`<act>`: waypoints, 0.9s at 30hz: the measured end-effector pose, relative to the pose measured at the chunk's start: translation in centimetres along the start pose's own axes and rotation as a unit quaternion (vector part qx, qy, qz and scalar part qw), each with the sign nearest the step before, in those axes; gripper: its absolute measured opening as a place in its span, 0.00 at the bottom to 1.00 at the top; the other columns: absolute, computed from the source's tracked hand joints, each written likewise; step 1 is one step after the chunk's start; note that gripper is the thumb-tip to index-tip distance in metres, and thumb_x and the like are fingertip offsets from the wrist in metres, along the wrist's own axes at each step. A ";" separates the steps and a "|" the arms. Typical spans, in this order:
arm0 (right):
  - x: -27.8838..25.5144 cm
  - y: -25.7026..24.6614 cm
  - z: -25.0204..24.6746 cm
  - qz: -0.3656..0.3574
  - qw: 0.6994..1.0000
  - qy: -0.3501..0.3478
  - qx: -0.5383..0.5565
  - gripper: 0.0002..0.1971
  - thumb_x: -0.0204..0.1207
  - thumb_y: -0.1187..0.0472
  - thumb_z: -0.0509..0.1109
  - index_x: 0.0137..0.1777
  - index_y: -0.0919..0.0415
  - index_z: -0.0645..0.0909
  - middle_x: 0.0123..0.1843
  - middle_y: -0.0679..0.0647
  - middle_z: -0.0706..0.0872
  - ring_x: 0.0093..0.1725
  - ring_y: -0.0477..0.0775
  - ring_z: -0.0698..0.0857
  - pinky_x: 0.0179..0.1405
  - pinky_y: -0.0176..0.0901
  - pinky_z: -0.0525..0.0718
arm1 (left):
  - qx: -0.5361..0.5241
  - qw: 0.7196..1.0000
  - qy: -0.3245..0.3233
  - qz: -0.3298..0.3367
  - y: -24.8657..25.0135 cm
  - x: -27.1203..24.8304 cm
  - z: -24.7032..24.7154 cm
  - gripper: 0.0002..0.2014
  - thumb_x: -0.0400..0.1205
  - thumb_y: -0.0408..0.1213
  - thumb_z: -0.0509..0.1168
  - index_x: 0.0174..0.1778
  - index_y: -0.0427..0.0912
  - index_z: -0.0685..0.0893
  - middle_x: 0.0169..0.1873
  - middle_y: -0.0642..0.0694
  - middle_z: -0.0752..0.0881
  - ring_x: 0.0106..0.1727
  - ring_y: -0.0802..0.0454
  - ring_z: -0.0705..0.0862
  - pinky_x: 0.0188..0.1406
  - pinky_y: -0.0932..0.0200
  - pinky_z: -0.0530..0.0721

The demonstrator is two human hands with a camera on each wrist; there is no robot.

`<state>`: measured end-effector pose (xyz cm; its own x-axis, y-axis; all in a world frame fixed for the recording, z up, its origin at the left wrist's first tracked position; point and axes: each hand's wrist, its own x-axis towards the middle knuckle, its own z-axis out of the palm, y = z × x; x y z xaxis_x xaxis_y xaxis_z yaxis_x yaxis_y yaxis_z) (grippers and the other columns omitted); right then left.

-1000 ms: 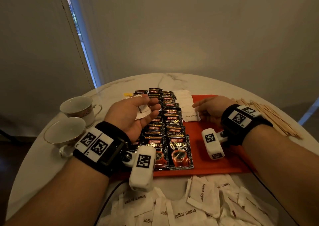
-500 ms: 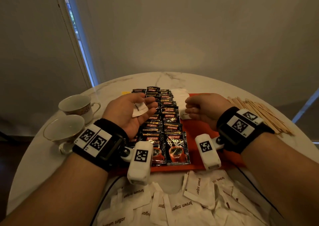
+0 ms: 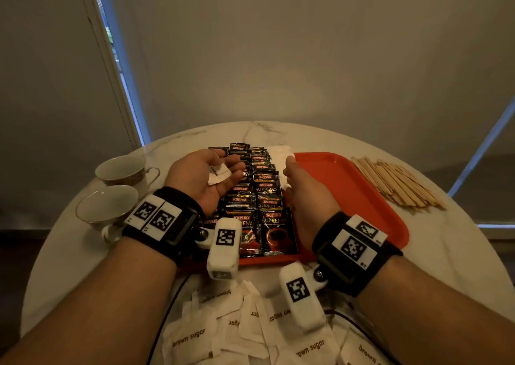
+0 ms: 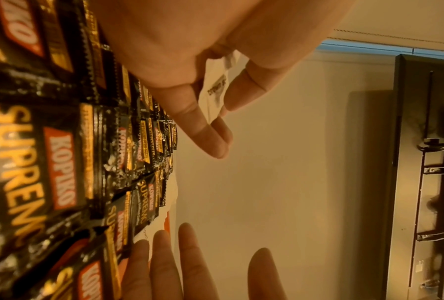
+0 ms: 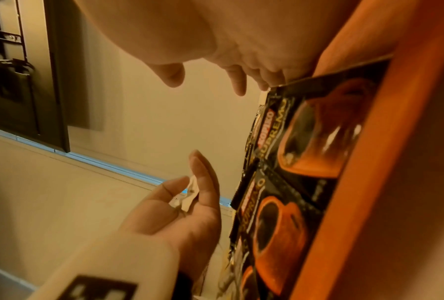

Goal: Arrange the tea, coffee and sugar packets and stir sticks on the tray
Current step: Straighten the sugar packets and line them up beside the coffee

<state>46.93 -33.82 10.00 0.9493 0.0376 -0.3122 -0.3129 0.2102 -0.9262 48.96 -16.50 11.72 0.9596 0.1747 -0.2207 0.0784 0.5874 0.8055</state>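
2 cups (image 3: 119,169), 1 tray (image 3: 362,197). Sugar packet (image 3: 218,173) in half-open left hand (image 3: 200,180); right hand (image 3: 306,197) loose, empty.

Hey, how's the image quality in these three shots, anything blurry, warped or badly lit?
Head view: dim, wide-angle bending of the table edge, but coffee packets read sharply. Left wrist view: warm orange cast, nearest packets smeared, left hand soft. Right wrist view: same cast, glare on a packet, tray rim blurred.
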 end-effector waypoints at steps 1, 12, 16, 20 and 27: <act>0.1 0.2 0.2 -0.006 1.000 -0.003 0.000 0.16 0.88 0.41 0.61 0.47 0.49 0.82 0.30 0.47 0.92 0.33 0.48 0.93 0.51 0.55 0.90 | -0.001 1.000 0.001 0.001 0.1 0.0 0.0 0.16 0.82 0.20 0.55 0.62 0.31 0.80 0.46 0.34 0.91 0.36 0.43 0.94 0.32 0.55 0.92; 0.1 -1.7 0.4 -0.044 0.999 0.004 0.014 0.13 0.90 0.44 0.59 0.50 0.53 0.74 0.18 0.40 0.81 0.15 0.36 0.81 0.11 0.30 0.76 | -0.008 1.000 -0.018 -0.001 0.3 0.0 -0.1 0.11 0.81 0.21 0.51 0.53 0.33 0.76 0.42 0.31 0.92 0.43 0.36 0.94 0.38 0.52 0.95; 0.8 -1.5 0.4 -0.026 0.999 -0.012 0.032 0.19 0.89 0.43 0.59 0.63 0.58 0.79 0.41 0.48 0.91 0.28 0.41 0.88 0.16 0.33 0.81 | 0.008 0.999 -0.038 -0.011 0.1 0.1 0.0 0.10 0.85 0.24 0.51 0.58 0.34 0.74 0.49 0.27 0.92 0.51 0.32 0.94 0.48 0.47 0.94; 1.6 -2.0 0.3 -0.059 0.998 -0.008 0.007 0.25 0.86 0.41 0.64 0.76 0.55 0.78 0.76 0.53 0.80 0.49 0.44 0.82 0.37 0.42 0.79 | 0.043 0.998 -0.046 -0.015 -0.3 0.6 0.2 0.08 0.89 0.29 0.58 0.59 0.33 0.80 0.53 0.32 0.93 0.54 0.37 0.94 0.50 0.48 0.93; 2.8 -2.0 0.9 -0.151 0.965 -0.096 -0.191 0.09 0.77 0.57 0.80 0.53 0.60 0.89 0.49 0.55 0.94 0.48 0.54 0.92 0.52 0.49 0.91 | 0.021 0.998 -0.050 -0.010 -0.7 0.6 0.4 0.13 0.83 0.33 0.72 0.60 0.30 0.88 0.51 0.35 0.92 0.52 0.41 0.92 0.51 0.47 0.92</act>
<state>50.26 -33.25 11.13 0.9758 0.2186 -0.0051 0.0251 -0.1351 -0.9905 49.62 -17.09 11.20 0.9797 0.0811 -0.1831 0.1081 0.5555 0.8245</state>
